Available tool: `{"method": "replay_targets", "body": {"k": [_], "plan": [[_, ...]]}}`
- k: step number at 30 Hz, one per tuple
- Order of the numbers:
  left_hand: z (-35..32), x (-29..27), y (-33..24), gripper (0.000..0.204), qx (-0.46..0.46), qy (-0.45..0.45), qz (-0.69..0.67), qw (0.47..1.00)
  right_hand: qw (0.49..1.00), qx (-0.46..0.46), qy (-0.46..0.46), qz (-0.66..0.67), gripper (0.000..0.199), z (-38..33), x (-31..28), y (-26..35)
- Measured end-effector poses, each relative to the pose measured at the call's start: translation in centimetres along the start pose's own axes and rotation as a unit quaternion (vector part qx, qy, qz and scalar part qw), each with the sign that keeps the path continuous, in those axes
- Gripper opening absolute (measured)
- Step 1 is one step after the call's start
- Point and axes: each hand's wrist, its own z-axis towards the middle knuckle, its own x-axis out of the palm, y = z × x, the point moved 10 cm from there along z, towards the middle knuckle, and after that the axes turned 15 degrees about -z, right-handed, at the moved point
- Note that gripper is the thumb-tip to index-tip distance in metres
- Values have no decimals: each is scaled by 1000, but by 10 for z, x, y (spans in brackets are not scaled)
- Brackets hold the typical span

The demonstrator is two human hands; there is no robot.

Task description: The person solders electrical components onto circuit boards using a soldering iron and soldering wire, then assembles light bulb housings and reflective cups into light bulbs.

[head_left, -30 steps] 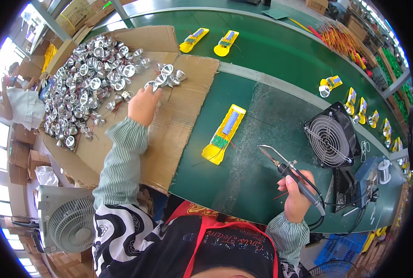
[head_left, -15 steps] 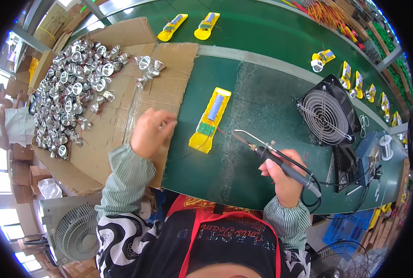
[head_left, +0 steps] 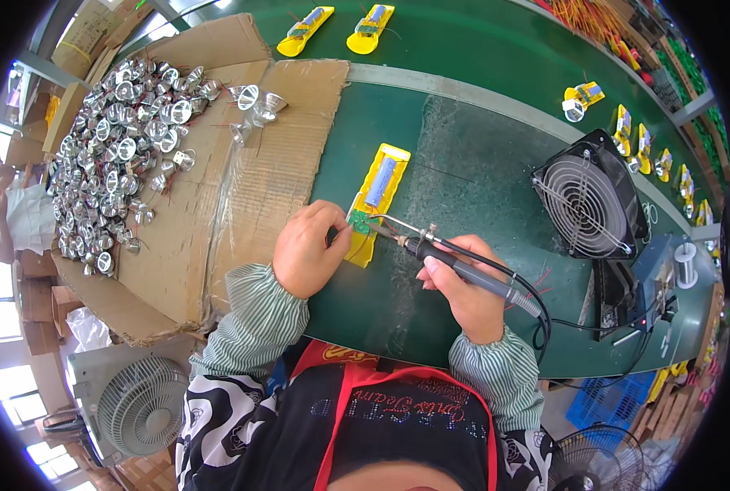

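In the middle of the bench lies a yellow plastic housing holding a blue cylindrical battery and a small green circuit board. My left hand is closed in a pinch at the board's left edge; its fingertips partly hide what they grip. My right hand grips a soldering iron with a thin curved metal tube along it. The iron's tip reaches the right side of the board. My left hand covers part of the housing's lower end.
Cardboard at left bears a heap of silver reflector lamp cups. A square black fan stands right, near a soldering station and solder spool. More yellow housings lie along the far strip. A cable trails from the iron.
My left hand has moved right from over the cardboard to the circuit board and closed there. My right hand has brought the iron left, its tip now at the board.
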Motion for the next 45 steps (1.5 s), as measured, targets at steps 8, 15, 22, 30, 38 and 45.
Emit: {"method": "replay_targets", "body": {"k": [8,15,22,30,38,45], "plan": [[2,-1,-5,8,14,5,13,1000,1000,19,14,4,15,6,7,-6],[1,0,-6,8,21,3,14,1000,999,30,19,3,15,8,9,-12],[3,1,-6,9,12,7,36,999,1000,13,20,-6,15,10,9,-9],[2,1,-11,9,42,8,37,998,1000,19,-7,6,15,6,-1,-5],[0,-1,-12,9,33,1,29,999,1000,7,-1,0,14,2,-1,0],[-19,-23,-14,22,-18,-15,-20,1000,1000,14,-23,5,15,-5,-16,2]]}}
